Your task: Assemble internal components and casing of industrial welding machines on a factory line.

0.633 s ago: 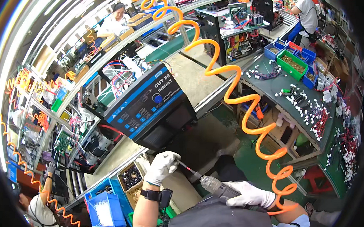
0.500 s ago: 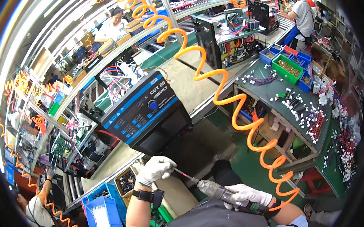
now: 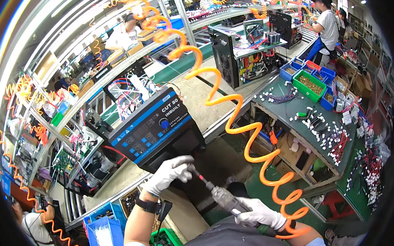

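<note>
My right hand [image 3: 263, 214], in a white glove, is wrapped round the grey body of an air screwdriver [image 3: 226, 200]. An orange coiled air hose [image 3: 265, 160] runs up and away from the tool. The screwdriver's bit, with a red band, points up and left toward my left hand [image 3: 170, 172], also gloved in white. Its fingers are bent together at the bit's tip; whatever they hold there is too small to make out. Just beyond my left hand stands a black machine with a blue-edged control panel [image 3: 150, 127], tilted in view, loose wires showing behind it.
Blue bins [image 3: 104, 233] and a green bin [image 3: 167, 242] of small parts sit by my left forearm. At right, a green-topped bench [image 3: 290, 110] carries wire connectors and a green bin of brass-coloured parts [image 3: 310, 86]. Other people work farther off.
Both hands and the screwdriver have shifted slightly up and left, nearer the machine. My left-hand fingers have bent over the bit's tip, and the hose has swung left.
</note>
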The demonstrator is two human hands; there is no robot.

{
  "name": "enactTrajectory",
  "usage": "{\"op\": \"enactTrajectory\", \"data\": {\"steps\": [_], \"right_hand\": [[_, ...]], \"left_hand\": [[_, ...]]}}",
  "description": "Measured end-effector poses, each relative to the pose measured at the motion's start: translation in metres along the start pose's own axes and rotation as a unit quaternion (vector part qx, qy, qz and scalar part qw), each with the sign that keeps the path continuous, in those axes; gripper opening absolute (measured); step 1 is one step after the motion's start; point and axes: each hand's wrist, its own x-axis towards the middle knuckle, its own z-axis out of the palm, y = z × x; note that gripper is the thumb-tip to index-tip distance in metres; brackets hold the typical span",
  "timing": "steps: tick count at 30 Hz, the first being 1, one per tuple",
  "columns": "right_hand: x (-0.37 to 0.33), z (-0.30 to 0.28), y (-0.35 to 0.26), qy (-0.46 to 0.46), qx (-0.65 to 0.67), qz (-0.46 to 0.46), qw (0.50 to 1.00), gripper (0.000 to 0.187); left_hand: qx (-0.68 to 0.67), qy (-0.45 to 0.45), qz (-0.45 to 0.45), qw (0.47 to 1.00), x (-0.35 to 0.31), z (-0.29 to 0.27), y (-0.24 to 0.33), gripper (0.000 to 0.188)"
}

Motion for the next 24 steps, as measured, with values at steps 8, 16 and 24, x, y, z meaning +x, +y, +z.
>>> {"op": "enactTrajectory", "data": {"steps": [8, 16, 24], "right_hand": [[0.065, -0.024, -0.031, 0.085, -0.06, -0.101, 0.99, 0.069], [0.092, -0.034, -0.038, 0.077, -0.085, -0.068, 0.991, 0.066], [0.089, -0.041, -0.054, 0.057, 0.028, -0.075, 0.995, 0.051]], "left_hand": [[0.795, 0.288, 0.162, 0.508, 0.006, -0.036, 0.101, 0.102], [0.819, 0.268, 0.131, 0.49, 0.016, -0.06, 0.097, 0.108], [0.802, 0.269, 0.143, 0.514, 0.016, -0.06, 0.099, 0.106]]}}
